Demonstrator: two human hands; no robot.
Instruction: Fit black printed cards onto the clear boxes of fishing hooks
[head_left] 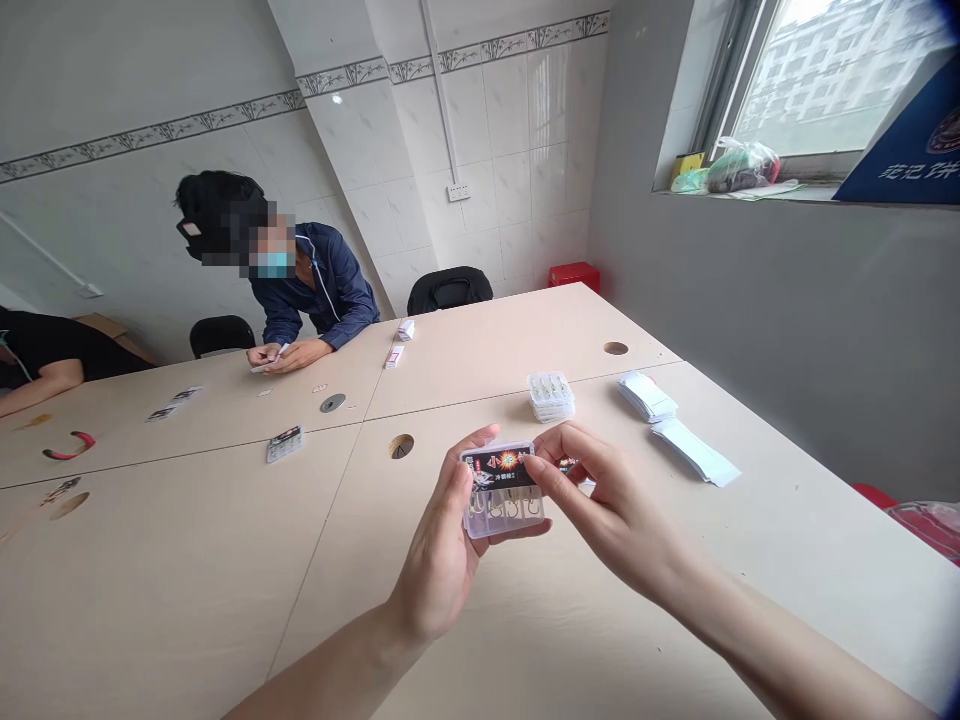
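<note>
Clear plastic is forming the body of the fishing-hook case (504, 492), which is sitting between the operator's two hands above the beige table (525, 650) and is serving as the centre of the clock face. The black printed label (499, 468) is covering the upper part of the case, and fishing hooks (513, 505) are showing in the compartments at 6 o'clock of it. The left hand (439, 560) is gripping the case from 8 o'clock, its thumb lying along the near side edge and its other fingers supporting the back. The right hand (604, 485) is touching the case at its 2 o'clock corner, with one fingertip resting on the label; whether these fingers are pinching it cannot be told. A stack of hook cases (551, 398) is standing at 1 o'clock. The upper paper stack (646, 397) is lying at 2 o'clock, and the lower paper stack (696, 452) is fanning out between 2 and 3 o'clock. A separate labelled case (285, 444) is lying between 9 and 10 o'clock, with a metal disc (333, 403) resting beyond it at 10 o'clock. Farther out at 10 o'clock, a co-worker in a dark blue jacket (330, 270) is leaning over the table, and the co-worker's hands (304, 355) are holding a small white piece.
</note>
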